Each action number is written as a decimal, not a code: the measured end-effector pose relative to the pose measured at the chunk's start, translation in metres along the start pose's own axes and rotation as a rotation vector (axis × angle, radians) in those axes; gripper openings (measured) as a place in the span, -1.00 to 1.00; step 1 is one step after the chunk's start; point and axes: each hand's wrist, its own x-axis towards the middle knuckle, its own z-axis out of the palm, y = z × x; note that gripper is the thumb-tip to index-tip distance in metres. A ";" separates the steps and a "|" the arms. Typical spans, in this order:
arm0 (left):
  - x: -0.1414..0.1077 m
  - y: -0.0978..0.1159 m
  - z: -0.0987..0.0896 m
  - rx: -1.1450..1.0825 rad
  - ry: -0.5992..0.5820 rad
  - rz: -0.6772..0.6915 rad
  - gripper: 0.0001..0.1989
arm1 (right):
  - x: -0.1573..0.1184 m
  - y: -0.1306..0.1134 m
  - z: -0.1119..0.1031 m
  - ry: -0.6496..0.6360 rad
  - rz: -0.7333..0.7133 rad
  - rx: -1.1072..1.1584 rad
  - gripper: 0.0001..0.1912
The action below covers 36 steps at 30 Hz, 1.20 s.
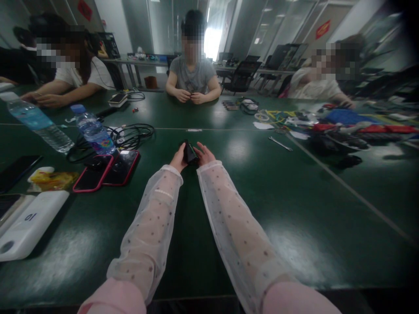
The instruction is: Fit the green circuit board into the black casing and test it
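Black and small, the piece in play is a dark object right at the centre of your green table, out at the end of both your reaching arms. Your left hand has it, thumb laid along the near left side, gripping it; the fingers behind are hidden. Over on the other flank comes your right hand, fingers spread and angled in at the object's right edge; whether they pinch it or only brush it, I cannot tell. Sheer dotted sleeves cover both your forearms. To your left, two red-edged phones lie close together, with a blue-capped bottle just beyond them and a loop of black cable beside it. Further left there's a yellow packet, and nearer you a white device. Swing right: a wrench lies alone on the green, well apart from your hands, short of a colourful jumble. Straight across, a person in a grey shirt sits facing you, both hands together at the table's far edge.
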 end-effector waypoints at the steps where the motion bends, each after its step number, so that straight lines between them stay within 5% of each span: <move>1: 0.000 -0.001 0.001 0.071 0.021 0.033 -0.70 | 0.000 0.001 0.001 0.006 -0.002 0.001 -0.68; 5: -0.004 -0.001 0.005 0.340 0.000 0.133 -0.79 | 0.003 0.004 0.003 0.029 0.006 0.014 -0.64; 11: -0.008 0.005 0.012 0.743 -0.037 0.328 -0.58 | 0.010 0.005 0.006 0.108 0.004 0.171 -0.72; 15: -0.019 0.008 0.021 1.046 0.074 0.525 -0.50 | 0.005 0.001 0.011 0.182 0.065 0.210 -0.69; 20: -0.041 0.009 0.036 1.295 0.240 0.579 -0.35 | 0.000 0.000 0.011 0.110 0.077 0.235 -0.63; 26: -0.058 0.007 0.046 1.282 0.289 0.610 -0.17 | 0.004 0.004 0.002 0.057 0.074 0.220 -0.61; 36: -0.049 0.035 0.035 0.870 0.211 0.595 -0.37 | 0.014 0.003 -0.003 0.153 0.063 0.415 -0.70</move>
